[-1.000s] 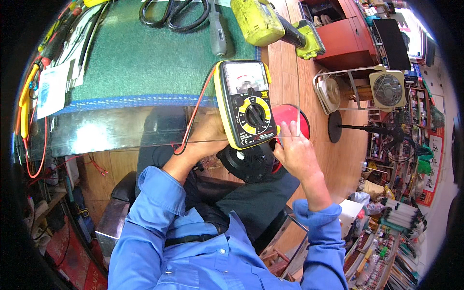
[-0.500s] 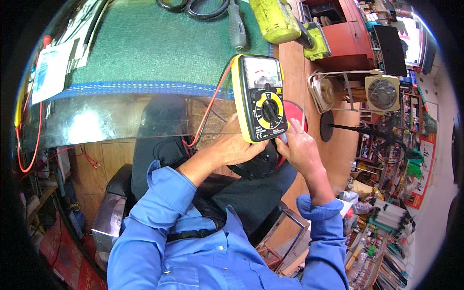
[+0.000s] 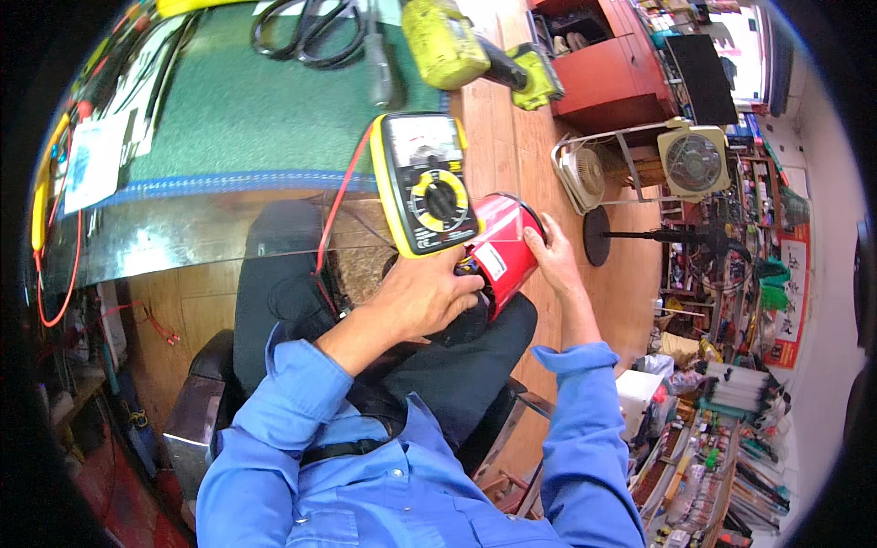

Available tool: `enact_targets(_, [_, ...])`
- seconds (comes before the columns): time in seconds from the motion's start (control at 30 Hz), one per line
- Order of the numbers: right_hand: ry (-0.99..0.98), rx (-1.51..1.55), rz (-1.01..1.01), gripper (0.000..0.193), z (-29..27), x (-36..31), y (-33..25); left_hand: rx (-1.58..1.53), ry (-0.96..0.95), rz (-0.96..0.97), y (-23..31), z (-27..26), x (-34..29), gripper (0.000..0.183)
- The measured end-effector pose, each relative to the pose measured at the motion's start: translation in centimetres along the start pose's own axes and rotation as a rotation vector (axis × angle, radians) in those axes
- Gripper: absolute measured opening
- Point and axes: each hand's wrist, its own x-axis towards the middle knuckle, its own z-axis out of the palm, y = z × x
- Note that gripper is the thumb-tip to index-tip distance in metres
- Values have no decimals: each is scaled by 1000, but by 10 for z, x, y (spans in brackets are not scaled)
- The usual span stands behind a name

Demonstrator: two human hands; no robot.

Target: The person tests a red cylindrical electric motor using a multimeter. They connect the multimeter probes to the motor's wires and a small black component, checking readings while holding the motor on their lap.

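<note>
Now the glossy red cylindrical housing (image 3: 523, 245), just right of and below the yellow-rimmed black plastic multimeter (image 3: 424, 187), has turned, exposing its coloured wires (image 3: 468, 267) and seemingly easing access. The right hand (image 3: 554, 258) grips its right side; the left hand's (image 3: 416, 297) fingers bend beside the wires, grip undeterminable.

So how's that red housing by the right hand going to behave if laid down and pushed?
The red housing would probably roll on its side, since its wall looks rounded. It's likely stiff: no dent shows where the right hand touches it. Its glossy surface might make it slippery.
</note>
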Motion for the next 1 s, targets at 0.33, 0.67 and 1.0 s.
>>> enact_targets(0.33, [182, 270, 28, 38, 36, 2, 2, 80, 82, -144, 10, 12, -14, 77])
enact_targets(0.67, [291, 164, 146, 45, 40, -2, 17, -113, 18, -222, -21, -2, 1, 60])
enact_targets(1.0, [157, 311, 328, 37, 36, 1, 25, -232, -15, -192, -71, -1, -9, 73])
